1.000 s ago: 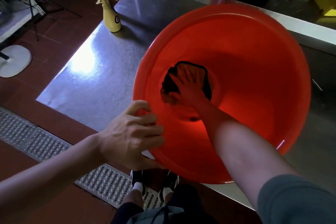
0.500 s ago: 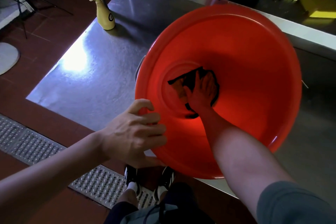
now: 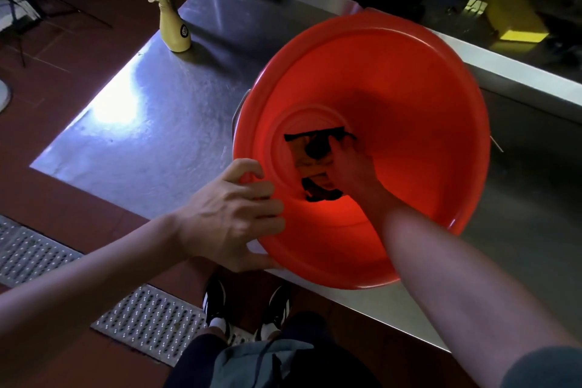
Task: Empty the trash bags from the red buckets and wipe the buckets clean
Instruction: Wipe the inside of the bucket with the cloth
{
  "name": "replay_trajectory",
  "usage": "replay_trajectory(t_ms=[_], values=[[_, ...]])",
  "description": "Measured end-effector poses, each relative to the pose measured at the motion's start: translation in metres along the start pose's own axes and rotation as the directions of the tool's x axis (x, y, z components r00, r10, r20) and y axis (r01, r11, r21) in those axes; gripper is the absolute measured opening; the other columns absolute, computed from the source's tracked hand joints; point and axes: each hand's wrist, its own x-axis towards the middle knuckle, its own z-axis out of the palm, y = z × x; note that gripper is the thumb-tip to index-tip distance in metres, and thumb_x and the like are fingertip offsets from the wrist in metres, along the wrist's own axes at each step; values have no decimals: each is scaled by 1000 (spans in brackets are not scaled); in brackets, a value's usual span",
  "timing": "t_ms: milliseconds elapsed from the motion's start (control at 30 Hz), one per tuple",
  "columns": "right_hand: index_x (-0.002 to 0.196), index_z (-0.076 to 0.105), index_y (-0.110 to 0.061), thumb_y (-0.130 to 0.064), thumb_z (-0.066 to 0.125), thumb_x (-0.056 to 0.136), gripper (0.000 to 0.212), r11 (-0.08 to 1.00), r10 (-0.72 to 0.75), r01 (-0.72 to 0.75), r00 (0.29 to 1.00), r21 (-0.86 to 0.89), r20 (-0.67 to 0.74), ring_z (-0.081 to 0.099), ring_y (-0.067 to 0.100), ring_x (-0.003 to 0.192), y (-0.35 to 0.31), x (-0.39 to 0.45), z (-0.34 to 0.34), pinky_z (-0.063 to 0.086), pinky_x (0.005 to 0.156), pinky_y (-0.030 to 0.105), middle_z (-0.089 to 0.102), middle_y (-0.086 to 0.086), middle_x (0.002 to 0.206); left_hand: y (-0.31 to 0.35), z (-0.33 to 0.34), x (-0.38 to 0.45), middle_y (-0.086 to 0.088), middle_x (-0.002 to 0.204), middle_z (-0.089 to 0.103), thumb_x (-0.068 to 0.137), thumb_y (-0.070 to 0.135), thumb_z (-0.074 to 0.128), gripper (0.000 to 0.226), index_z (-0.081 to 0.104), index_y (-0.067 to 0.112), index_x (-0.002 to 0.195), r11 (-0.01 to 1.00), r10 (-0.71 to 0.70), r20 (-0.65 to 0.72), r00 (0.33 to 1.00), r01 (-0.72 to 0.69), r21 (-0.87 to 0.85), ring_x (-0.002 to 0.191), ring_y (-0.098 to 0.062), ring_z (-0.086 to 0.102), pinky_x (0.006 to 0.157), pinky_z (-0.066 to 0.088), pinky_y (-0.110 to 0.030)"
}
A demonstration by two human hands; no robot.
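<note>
Reaching deep into the red bucket point(image 3: 409, 98), the right hand point(image 3: 352, 173) half-hides a dark cloth point(image 3: 315, 148), its fingers unreadable; left hand point(image 3: 230, 214) fingers clamp the bucket's rim at the worktop point(image 3: 157, 123) edge.

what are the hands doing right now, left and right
Left hand: grips the near rim of the red bucket.
Right hand: down on the dark cloth at the bucket's bottom; grip cannot be told.

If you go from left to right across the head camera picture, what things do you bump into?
Metal floor grate → yellow spray bottle → left hand gripping the bucket's rim → dark cloth → right hand pressing that cloth inside the red bucket.
</note>
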Motion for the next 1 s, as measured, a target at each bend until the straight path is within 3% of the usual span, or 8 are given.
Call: replay_trajectory(t_ms=[100, 233, 367, 433, 633, 733, 867, 1000], values=[[159, 19, -32, -38, 66, 87, 86, 960, -203, 199, 979, -198, 1, 10, 42, 152, 10, -2, 1, 31, 114, 58, 6, 12, 168, 2, 0, 2, 4, 71, 46, 86, 64, 71, 48, 57, 21, 72, 1000, 4, -8, 1000, -4, -15, 71, -19, 44, 91, 36, -42], [159, 23, -36, -37, 80, 79, 98, 787, -509, 523, 850, -327, 133, 5, 44, 154, 20, 7, 8, 41, 100, 67, 3, 4, 170, 1, 0, 3, 3, 71, 48, 86, 64, 71, 48, 58, 20, 72, 1000, -4, -13, 1000, 3, -24, 72, -19, 44, 91, 36, -42], [160, -4, -38, -52, 75, 81, 113, 686, -522, 560, 824, -465, 223, -11, 40, 154, 25, 18, 1, 34, 105, 71, -20, -1, 168, 2, 1, 0, 4, 71, 49, 85, 65, 71, 48, 57, 20, 72, 1000, -7, -8, 1000, 7, -15, 71, -19, 44, 91, 37, -42], [160, -5, -35, -56, 73, 82, 113, 666, -540, 576, 811, -475, 226, -10, 37, 155, 26, 22, 0, 35, 105, 68, -21, -3, 167, 5, 3, -1, 3, 72, 48, 86, 63, 70, 47, 57, 20, 71, 1000, -2, -6, 1000, 1, -22, 70, -19, 44, 91, 37, -42], [161, 14, -34, -39, 83, 77, 108, 786, -498, 537, 843, -307, 202, -2, 37, 155, 21, 23, 10, 41, 101, 67, -5, -1, 170, 7, 3, 2, 5, 72, 50, 88, 64, 68, 48, 60, 21, 70, 1000, 12, 4, 1000, -12, 19, 73, -17, 42, 89, 35, -40], [160, 14, -37, -37, 85, 75, 110, 886, -395, 420, 905, -194, 157, 5, 41, 154, 24, 13, 20, 41, 101, 69, 2, 3, 170, 7, 3, 1, 4, 71, 50, 89, 63, 67, 47, 59, 21, 71, 1000, 15, 10, 1000, -16, 18, 72, -17, 42, 88, 34, -39], [161, 10, -27, -33, 69, 92, 92, 957, -273, 281, 956, -67, 104, -4, 45, 153, 18, -1, 35, 28, 114, 65, -8, 10, 169, 3, 2, 2, 3, 69, 47, 88, 63, 68, 49, 56, 20, 68, 1000, 18, 5, 1000, -18, 25, 70, -19, 43, 86, 34, -40], [162, 2, -20, -35, 67, 93, 96, 987, -151, 142, 977, 71, 151, -7, 55, 149, 0, -10, 46, 12, 120, 63, -16, 19, 166, 2, 1, 7, 3, 70, 48, 87, 62, 70, 47, 57, 20, 69, 999, 41, 10, 999, -41, 16, 70, -19, 43, 86, 34, -41]])
